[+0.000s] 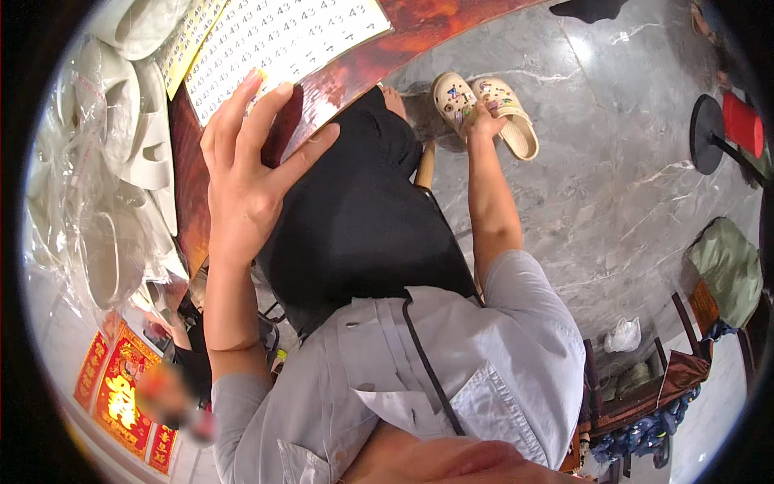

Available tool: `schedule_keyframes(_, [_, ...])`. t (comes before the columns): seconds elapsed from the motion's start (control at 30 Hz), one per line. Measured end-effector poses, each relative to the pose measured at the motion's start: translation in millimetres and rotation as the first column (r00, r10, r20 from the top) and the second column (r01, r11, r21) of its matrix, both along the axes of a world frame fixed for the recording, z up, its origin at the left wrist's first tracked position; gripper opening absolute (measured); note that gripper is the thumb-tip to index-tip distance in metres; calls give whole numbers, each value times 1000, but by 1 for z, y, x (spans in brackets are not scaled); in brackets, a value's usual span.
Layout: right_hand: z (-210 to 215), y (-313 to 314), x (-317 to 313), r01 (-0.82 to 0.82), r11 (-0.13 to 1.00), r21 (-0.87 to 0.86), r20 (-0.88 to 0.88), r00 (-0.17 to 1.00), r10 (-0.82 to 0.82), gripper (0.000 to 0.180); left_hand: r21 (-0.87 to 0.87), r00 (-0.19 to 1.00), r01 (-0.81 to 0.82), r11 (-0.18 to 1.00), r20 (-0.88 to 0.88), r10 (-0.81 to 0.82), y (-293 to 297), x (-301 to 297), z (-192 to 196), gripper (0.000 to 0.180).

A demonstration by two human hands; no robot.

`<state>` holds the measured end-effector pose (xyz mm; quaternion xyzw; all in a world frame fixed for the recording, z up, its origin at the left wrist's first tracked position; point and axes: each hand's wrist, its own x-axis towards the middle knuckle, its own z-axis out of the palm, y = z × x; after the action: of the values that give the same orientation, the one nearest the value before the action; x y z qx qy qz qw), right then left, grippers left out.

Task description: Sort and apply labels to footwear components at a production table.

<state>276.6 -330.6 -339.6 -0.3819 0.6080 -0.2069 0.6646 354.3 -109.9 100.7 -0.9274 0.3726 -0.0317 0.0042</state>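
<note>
My right hand (481,121) reaches down to the grey marble floor (613,185), fingers closed over the heel edge of a cream foam clog with coloured charms (454,101), its mate (512,117) touching alongside. My left hand (246,173) hovers, fingers spread, near the reddish wooden tabletop (339,81), holding nothing. I judge a firmer pinch across both heels lifts the pair together.

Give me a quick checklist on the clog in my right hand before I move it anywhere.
1. Right hand grips the clog: ok, fingers on its inner edge.
2. Second clog beside it: ok, touching, on the grey floor.
3. Charms on both clogs: ok, visible.
4. Left hand free: ok, open, fingers spread by the sticker sheet.
5. Grip firmness: cannot tell.
</note>
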Motion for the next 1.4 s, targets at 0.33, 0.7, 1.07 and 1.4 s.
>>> schedule_keyframes(0.33, [20,-3,-1,-487,647,-587,-410,868,281,36,26,1000,-20,999,-3,20,3,1,-1,36])
schedule_keyframes(0.7, [-61,-9,-1,-776,72,-627,-559,512,652,44,31,998,-45,999,-45,46,0,-1,2,31])
schedule_keyframes(1.07, [-6,-37,17,-417,522,-744,-38,806,591,22,-2,997,-72,997,7,72,1,-1,-2,34])
schedule_keyframes(1.4, [-12,-49,2,-410,6,-912,-379,846,374,15,10,998,-66,998,-21,66,-2,-3,2,35])
